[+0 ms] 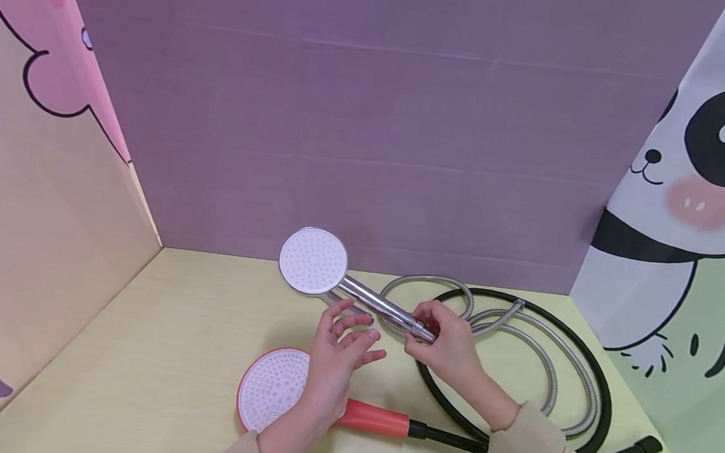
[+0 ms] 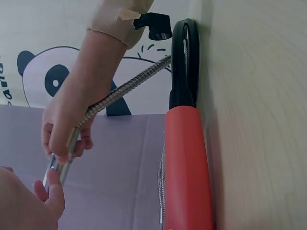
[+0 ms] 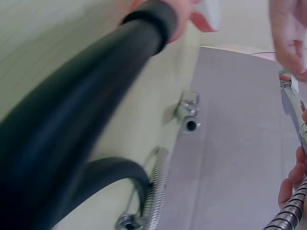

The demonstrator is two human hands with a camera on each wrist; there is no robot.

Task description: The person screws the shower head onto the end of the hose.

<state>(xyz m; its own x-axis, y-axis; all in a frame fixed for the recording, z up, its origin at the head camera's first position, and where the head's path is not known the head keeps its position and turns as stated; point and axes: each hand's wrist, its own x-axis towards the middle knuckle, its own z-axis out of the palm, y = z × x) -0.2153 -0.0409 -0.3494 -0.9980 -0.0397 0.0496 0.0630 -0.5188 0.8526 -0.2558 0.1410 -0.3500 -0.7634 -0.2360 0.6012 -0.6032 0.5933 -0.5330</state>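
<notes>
A chrome hand shower (image 1: 313, 261) with a round white spray face is held raised, its face toward the head camera. My right hand (image 1: 446, 341) pinches the lower end of its chrome handle, where a ribbed metal hose (image 2: 129, 84) runs out under the palm. Just below the handle, my left hand (image 1: 337, 365) has its fingers spread and loosely bent, holding nothing. Under the left hand lies a red hand shower (image 1: 272, 388), its white face up and its red handle (image 2: 189, 167) pointing right. The left forearm hides part of it.
Coils of metal hose and a thick black hose (image 1: 605, 412) lie on the table's right side. A black connector (image 1: 647, 446) ends the black hose. Beyond the hands, a chrome fitting (image 3: 189, 115) rests on the table. A purple panel (image 1: 374, 150) stands along the back edge.
</notes>
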